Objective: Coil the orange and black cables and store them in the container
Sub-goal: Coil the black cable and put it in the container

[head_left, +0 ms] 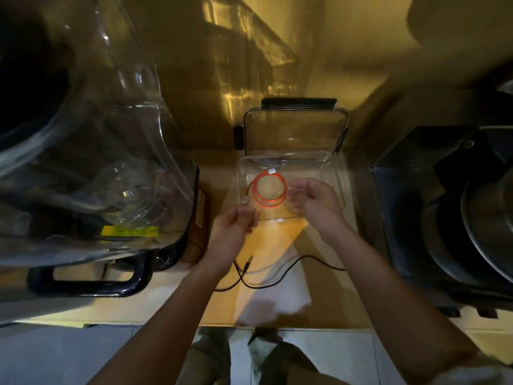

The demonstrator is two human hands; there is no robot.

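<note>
Both hands were half-curled and empty, the left hand (234,227) at the clear container's (337,187) near edge, the right hand (315,201) over it beside the coiled orange cable (270,190), while the black cable (277,273) lay loose on the surface (319,287) beneath the wrists.

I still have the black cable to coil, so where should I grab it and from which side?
Probably pinch the black cable at its plug end, near the left wrist, coming straight down from above. It lies loose and flat on the countertop in front of the container, so nothing blocks that end. The left hand is closest.
</note>
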